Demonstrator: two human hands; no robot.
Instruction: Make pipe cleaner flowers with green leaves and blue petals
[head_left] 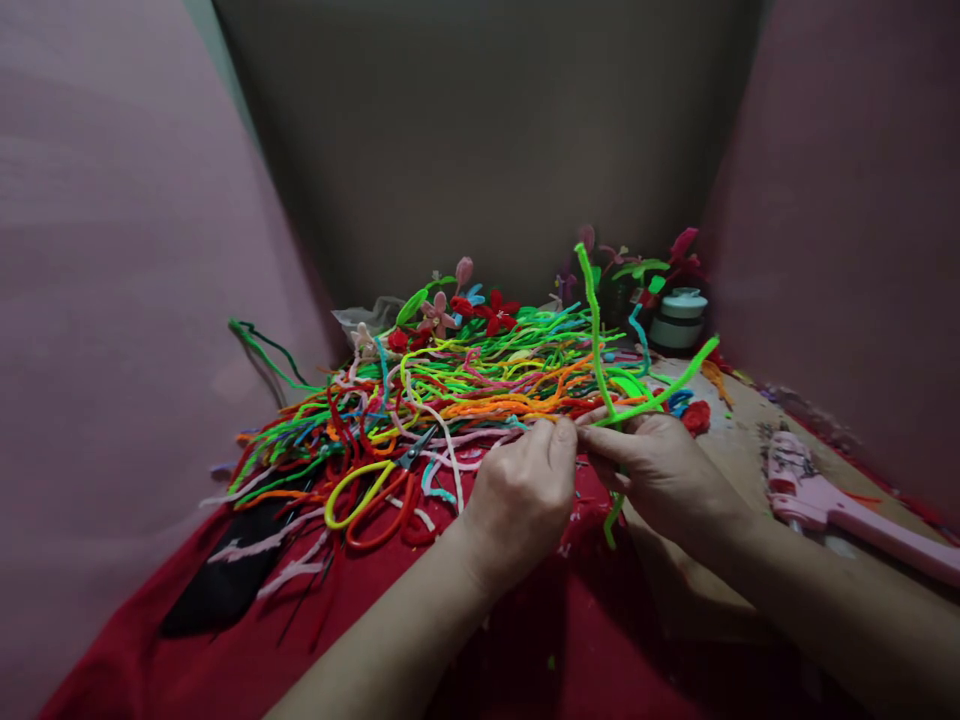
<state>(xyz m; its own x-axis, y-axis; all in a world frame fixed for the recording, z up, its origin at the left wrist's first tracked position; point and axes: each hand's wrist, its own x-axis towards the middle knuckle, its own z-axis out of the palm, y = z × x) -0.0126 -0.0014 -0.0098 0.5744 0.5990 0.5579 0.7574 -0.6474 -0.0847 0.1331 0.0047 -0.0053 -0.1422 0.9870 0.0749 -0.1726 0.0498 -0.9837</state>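
Bright green pipe cleaners [596,335] cross one another at my right hand [664,465]. One length stands up, one slants to the upper right, and a short bent end hangs below. The right thumb and fingers are closed on them. My left hand [525,485] meets the right at the fingertips, thumb and forefinger pinched where the green pipe cleaner ends; the exact grip point is hidden. Just left and behind lie scissors [375,500] with yellow and red handles, beside a heap of multicoloured pipe cleaners [495,385].
A pink glue gun [832,505] lies at the right on a tan board [739,450]. Behind stand pipe-cleaner flowers [499,312] and a pale-lidded jar [679,318]. A black flat object [217,590] rests front left on red cloth [390,610]. Pink panels [112,250] rise at both sides.
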